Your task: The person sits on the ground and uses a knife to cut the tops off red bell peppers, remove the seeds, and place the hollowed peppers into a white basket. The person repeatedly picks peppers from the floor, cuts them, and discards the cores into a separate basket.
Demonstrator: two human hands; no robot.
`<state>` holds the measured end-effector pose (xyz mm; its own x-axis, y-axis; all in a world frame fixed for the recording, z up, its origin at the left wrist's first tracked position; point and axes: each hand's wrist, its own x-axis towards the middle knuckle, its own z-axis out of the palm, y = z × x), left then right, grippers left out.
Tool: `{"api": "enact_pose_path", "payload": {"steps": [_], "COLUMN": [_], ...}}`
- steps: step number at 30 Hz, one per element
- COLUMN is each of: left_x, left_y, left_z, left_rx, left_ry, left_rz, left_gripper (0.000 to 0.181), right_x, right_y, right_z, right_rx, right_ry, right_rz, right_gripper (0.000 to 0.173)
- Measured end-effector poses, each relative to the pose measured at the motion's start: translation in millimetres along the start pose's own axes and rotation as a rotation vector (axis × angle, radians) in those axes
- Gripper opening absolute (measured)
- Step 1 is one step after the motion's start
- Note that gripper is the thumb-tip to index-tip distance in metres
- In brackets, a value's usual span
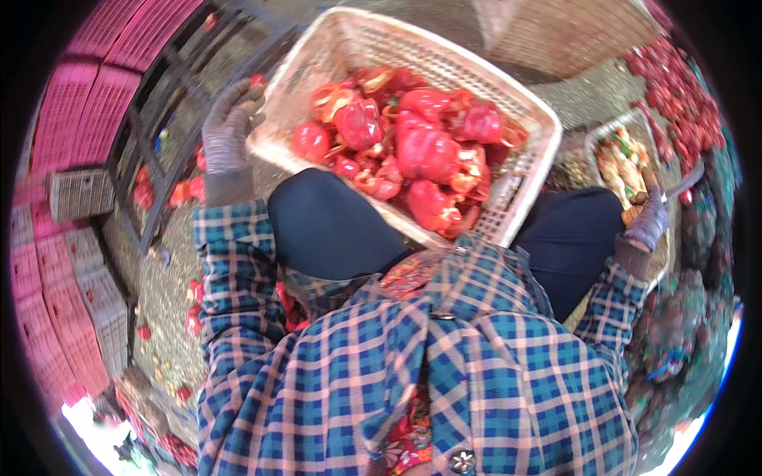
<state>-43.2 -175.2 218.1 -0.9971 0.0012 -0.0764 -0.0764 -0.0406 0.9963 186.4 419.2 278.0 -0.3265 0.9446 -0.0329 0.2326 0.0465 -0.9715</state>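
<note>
A white plastic crate (pixel 545 122) stands tilted in the view before my knees. Red bell peppers (pixel 422 143), some cut open with pale insides showing, fill its bottom. My left hand (pixel 229 119), in a worn glove, is at the crate's left side with fingers curled; whether it grips the rim is unclear. A bit of red (pixel 258 79) shows by its fingertips. Out to the right, my gloved right hand (pixel 646 211) is closed around a knife (pixel 684 183), its blade pointing away to the right. That hand is over a pale tray (pixel 592 146) of pepper cores and scraps (pixel 622 160).
Metal rails (pixel 178 149) run along the left, with loose red peppers (pixel 187 190) on the floor nearby. Pink crates (pixel 68 119) are stacked farther left. A big heap of red peppers (pixel 673 89) lies at upper right, dark net sacks (pixel 673 321) at lower right.
</note>
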Motion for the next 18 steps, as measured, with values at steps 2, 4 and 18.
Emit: {"api": "enact_pose_path", "payload": {"steps": [2, 4, 18], "left_x": [-10.0, -25.9, -149.6], "left_y": [-45.0, -131.6, -112.9], "left_z": [-67.4, -197.7, -317.0], "left_rx": [0.167, 0.022, 1.562], "left_ry": [0.180, 0.198, 0.391], "left_rz": [0.073, 0.099, -0.902], "left_gripper": [0.036, 0.035, 0.094], "right_x": [-53.1, -82.5, -199.2], "right_y": [-27.2, -43.6, -88.3], "right_z": [50.9, 91.9, 178.4], "right_rx": [0.026, 0.062, -0.526], "right_ry": [-0.300, -0.582, -1.204], "right_rz": [-0.172, -0.220, -0.480], "right_gripper": [0.043, 0.040, 0.044]}}
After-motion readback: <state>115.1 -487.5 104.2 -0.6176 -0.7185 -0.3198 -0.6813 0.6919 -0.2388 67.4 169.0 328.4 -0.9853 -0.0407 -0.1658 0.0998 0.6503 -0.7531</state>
